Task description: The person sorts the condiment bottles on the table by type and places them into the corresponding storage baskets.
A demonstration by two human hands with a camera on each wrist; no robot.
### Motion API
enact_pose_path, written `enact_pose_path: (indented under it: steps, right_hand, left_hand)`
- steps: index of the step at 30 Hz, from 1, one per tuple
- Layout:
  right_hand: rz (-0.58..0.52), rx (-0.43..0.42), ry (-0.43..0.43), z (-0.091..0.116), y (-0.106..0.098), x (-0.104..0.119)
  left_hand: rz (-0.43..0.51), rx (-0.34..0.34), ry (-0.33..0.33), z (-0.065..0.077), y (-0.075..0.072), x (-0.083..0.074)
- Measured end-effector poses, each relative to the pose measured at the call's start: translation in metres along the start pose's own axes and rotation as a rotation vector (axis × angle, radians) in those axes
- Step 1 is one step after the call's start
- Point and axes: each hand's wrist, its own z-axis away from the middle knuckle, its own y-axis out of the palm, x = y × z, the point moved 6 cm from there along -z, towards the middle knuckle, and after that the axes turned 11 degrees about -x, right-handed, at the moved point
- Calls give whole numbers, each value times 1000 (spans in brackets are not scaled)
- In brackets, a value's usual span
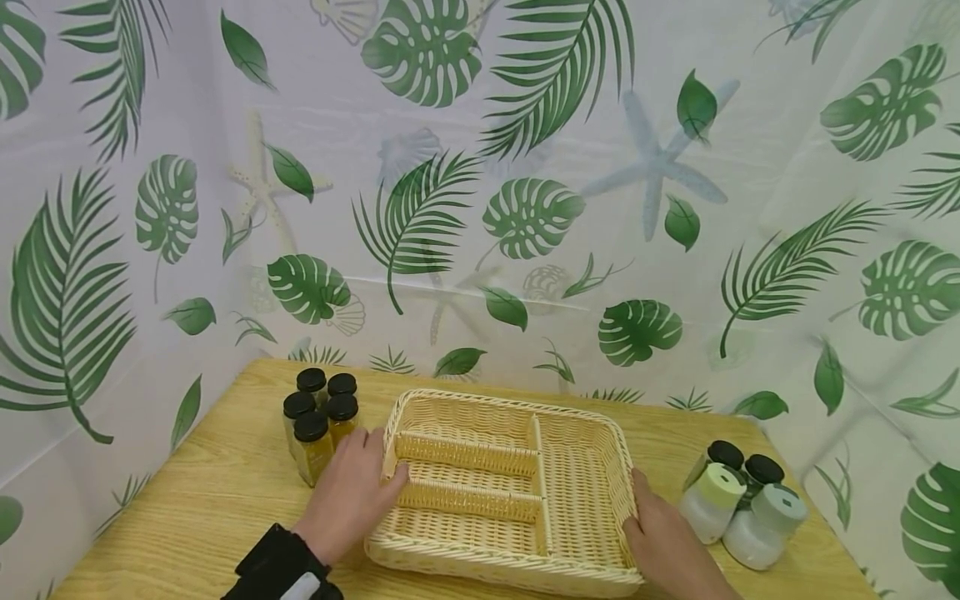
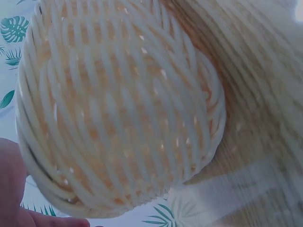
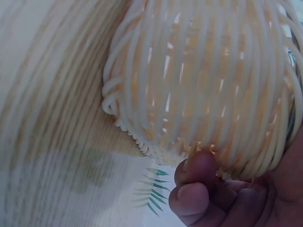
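Midway along the wood-grain table [image 1: 187,500], a four-compartment wicker basket [image 1: 585,492] is gripped at its two short ends by a person's left hand [image 1: 354,490] and right hand [image 1: 663,537], with five black-capped jars [image 1: 313,448] clustered just past the left hand.

Through the head camera I see a small closed-in nook with one table, the homey kind. The wood-grain table [image 1: 180,475] sits at 6 o'clock. A white sheet [image 1: 465,225] with green leaves, shells and starfish goes round it like walls, from 9 o'clock over 12 to 3. I see creases in it, so it looks hung up, not painted. The things on the table look like kitchen things to me: five black-lidded jars [image 1: 312,427] at 8 o'clock, a divided wicker basket [image 1: 581,475] at 6, white bottles [image 1: 753,533] at 4. I cannot tell which room this is.
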Motion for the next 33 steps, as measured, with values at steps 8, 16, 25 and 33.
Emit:
enact_pose_path:
  steps: [8, 16, 25, 33]
  right_hand:
    - [-6, -2, 5, 0, 0, 0]
    - [-40, 20, 48, -1, 1, 0]
    - [-35, 31, 60, 0, 0, 0]
    - [-50, 39, 56, 1, 1, -1]
  left_hand:
    - [-31, -118, 47, -4, -19, 2]
    - [-80, -225, 73, -9, -33, 13]
    - [-95, -271, 98, -14, -40, 24]
    - [-153, -347, 151, -16, -49, 30]
